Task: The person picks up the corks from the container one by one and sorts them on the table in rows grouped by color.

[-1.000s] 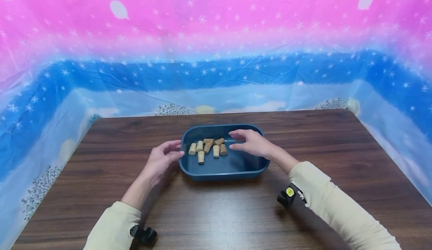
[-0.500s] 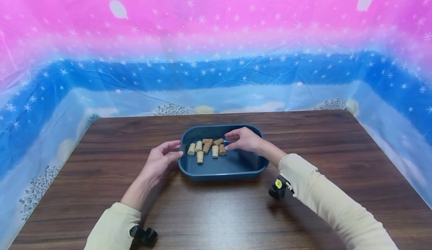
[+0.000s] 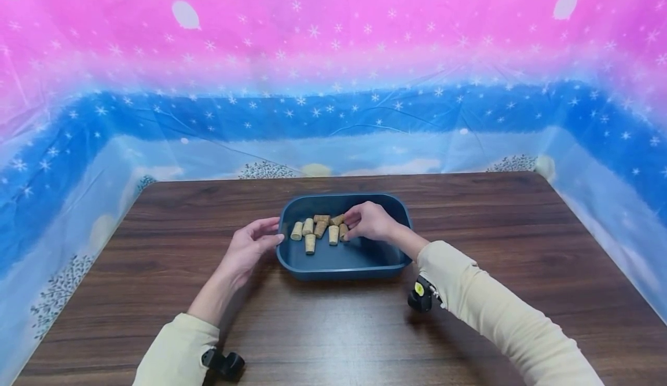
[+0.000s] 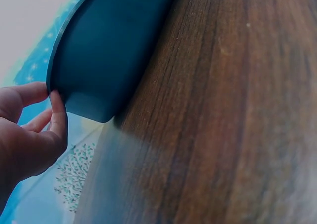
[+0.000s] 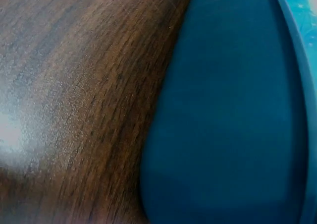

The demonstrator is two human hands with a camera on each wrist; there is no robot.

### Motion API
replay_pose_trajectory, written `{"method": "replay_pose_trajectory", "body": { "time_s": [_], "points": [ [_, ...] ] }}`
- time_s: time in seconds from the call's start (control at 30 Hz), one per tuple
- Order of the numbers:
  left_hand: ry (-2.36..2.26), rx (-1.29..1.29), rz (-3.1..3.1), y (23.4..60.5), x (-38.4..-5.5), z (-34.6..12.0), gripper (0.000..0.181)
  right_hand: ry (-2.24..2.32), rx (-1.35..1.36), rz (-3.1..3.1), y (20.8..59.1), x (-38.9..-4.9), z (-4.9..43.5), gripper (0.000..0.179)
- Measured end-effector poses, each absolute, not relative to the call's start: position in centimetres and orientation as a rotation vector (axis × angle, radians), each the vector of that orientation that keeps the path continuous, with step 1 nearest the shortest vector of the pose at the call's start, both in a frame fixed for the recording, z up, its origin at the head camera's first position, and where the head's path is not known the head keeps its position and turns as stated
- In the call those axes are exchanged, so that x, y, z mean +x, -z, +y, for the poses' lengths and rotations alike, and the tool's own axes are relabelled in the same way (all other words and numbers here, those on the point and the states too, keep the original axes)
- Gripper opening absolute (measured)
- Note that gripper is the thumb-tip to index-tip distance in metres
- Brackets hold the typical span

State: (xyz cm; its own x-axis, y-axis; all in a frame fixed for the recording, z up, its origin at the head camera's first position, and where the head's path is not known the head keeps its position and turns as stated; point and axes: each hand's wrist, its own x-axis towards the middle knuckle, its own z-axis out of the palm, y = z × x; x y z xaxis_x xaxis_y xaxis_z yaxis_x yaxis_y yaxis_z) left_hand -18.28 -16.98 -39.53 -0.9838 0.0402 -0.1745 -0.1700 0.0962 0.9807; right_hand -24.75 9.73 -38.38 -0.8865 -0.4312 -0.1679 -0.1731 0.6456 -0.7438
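A dark blue-grey rectangular tub sits on the table with several tapered cork stoppers lying in its left half. My left hand pinches the tub's left rim between thumb and fingers, which the left wrist view shows closely at the hand. Inside the tub, my right hand is at the rightmost cork stopper, its curved thumb and fingers still apart. The thumb tip overlaps that stopper's right side; whether it touches is too small to tell. In the right wrist view only the tub's outer wall shows, without the hand.
The dark wood table extends around the tub on all sides. A pink and blue snowflake-patterned cloth hangs behind the table and along both sides. Black wrist cameras are strapped on both pale sleeves.
My right hand has moved left inside the tub, from beside the cork stoppers to the rightmost one. The left hand, the tub and the stoppers look unmoved.
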Motion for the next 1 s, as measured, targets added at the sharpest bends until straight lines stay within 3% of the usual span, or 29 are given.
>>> {"method": "replay_pose_trajectory", "body": {
  "time_s": [0.27,1.0],
  "points": [
    [-2.040,-0.118,2.181,39.5,-18.2,-16.9,0.048,1.070,-0.480,2.581,39.0,-25.2,9.4,0.034],
    [-2.072,-0.119,2.124,40.0,-18.4,-17.1,0.048,1.118,-0.555,2.487,38.4,-25.5,10.9,0.035]
  ]
}}
